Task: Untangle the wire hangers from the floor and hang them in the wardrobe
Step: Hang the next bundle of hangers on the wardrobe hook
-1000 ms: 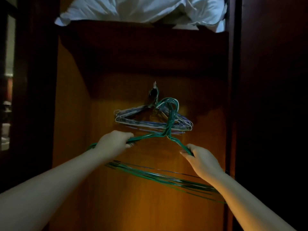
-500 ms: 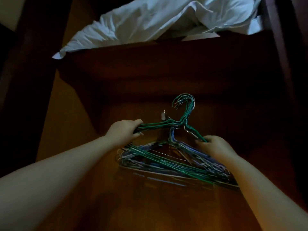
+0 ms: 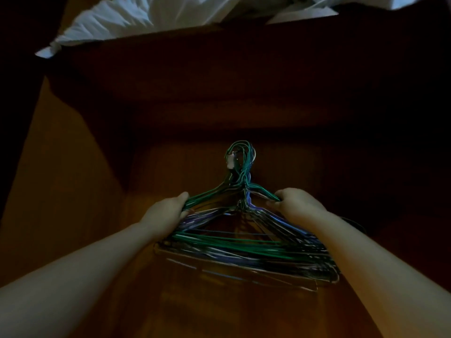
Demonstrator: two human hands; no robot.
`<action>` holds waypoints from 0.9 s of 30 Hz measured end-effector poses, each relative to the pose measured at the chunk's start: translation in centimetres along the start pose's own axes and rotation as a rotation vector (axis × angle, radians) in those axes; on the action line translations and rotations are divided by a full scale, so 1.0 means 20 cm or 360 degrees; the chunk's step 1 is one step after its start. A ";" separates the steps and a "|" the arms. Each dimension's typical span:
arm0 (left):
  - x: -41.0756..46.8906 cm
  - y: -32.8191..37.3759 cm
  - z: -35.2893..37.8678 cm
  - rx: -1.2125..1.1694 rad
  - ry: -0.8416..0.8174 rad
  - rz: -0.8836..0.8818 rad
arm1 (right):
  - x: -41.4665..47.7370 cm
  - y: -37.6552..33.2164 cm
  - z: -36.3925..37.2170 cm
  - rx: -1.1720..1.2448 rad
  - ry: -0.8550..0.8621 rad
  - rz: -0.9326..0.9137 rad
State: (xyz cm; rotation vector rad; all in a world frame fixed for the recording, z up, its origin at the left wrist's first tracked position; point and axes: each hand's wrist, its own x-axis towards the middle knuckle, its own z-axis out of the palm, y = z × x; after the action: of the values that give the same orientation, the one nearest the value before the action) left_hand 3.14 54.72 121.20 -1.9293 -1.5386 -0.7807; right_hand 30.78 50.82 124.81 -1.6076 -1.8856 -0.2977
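A bundle of green wire hangers (image 3: 234, 245) is raised inside the dark wooden wardrobe (image 3: 73, 181). Their bunched hook tops (image 3: 240, 152) sit at a small metal wall hook (image 3: 230, 162) on the back panel; whether they rest on it I cannot tell. My left hand (image 3: 166, 213) grips the left shoulder of the green hangers. My right hand (image 3: 295, 203) grips the right shoulder. Blue and pale wire hangers (image 3: 244, 262) hang bunched just behind and below the green ones.
A wooden shelf (image 3: 219, 76) spans the wardrobe above the hook, with crumpled white bedding (image 3: 146, 18) spilling over its front edge. Dark side panels close in on the left and right.
Both hands lifted the green hangers upward, bringing their hook tops from below the wall hook up to it. The view tilted upward and closer to the shelf.
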 end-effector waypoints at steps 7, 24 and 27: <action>-0.08 -0.03 0.17 -0.0007 -0.0037 0.0023 | -0.10 0.02 0.13 -0.0594 -0.0022 -0.0325; -0.18 0.03 0.05 0.0061 0.0144 -0.0007 | 0.14 -0.34 0.14 0.0930 0.0355 -0.0222; -0.19 0.07 0.01 0.0068 0.0101 -0.0018 | 0.10 -0.34 0.17 0.0638 0.0424 -0.0175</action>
State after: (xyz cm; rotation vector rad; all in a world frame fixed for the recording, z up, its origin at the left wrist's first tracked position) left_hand 3.91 52.01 118.12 -1.8494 -1.5171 -0.8000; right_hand 23.18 52.69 124.88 -1.1410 -1.7009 -0.1572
